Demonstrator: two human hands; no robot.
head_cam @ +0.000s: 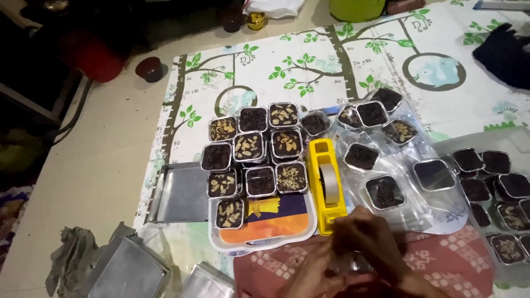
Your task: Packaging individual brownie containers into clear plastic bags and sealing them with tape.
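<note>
Tape dispenser point(327, 185) points away (lengthwise).

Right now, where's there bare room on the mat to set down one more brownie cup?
Free: the tree-print mat above the cup rows, and the orange end of the tray beside the lone almond cup. Crowded: the almond cup block, the yellow tape dispenser, the plastic sheet of cups, the right-hand tray.

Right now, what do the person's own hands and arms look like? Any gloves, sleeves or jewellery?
Both hands are bare: the left hand and right hand show no gloves. No sleeve reaches the wrists in view, and the forearms run out of the frame. The picture is blurred there, so rings or a watch cannot be made out. Below them lies pink cloth with a white checked pattern, perhaps clothing.
</note>
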